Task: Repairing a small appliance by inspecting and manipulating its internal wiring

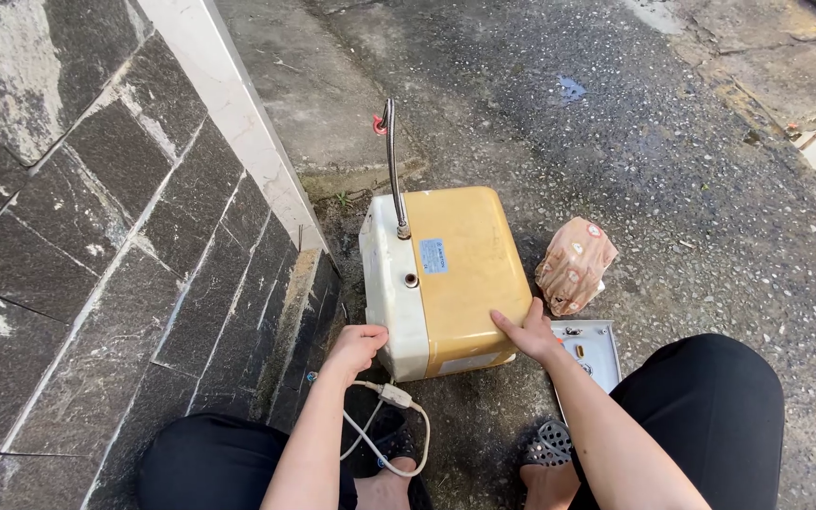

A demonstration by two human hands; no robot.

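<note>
Head view: a person crouches on a gravelly pavement beside a dark stone-tiled wall [96,236].
Water heater: the yellowed boxy water heater [446,279] lies on the ground straight ahead of both hands, long axis running away from the person, its metal hose [392,165] sticking up at the far end.
Left hand: the left hand [356,348] presses the near left corner, fingers curled shut, just above the white cord [384,425].
Right hand: the right hand [529,331] lies flat on the near right edge, fingers spread, gripping nothing.
Nearby: a crumpled patterned bag [575,264] and a grey cover plate [592,351] lie to the right.
</note>
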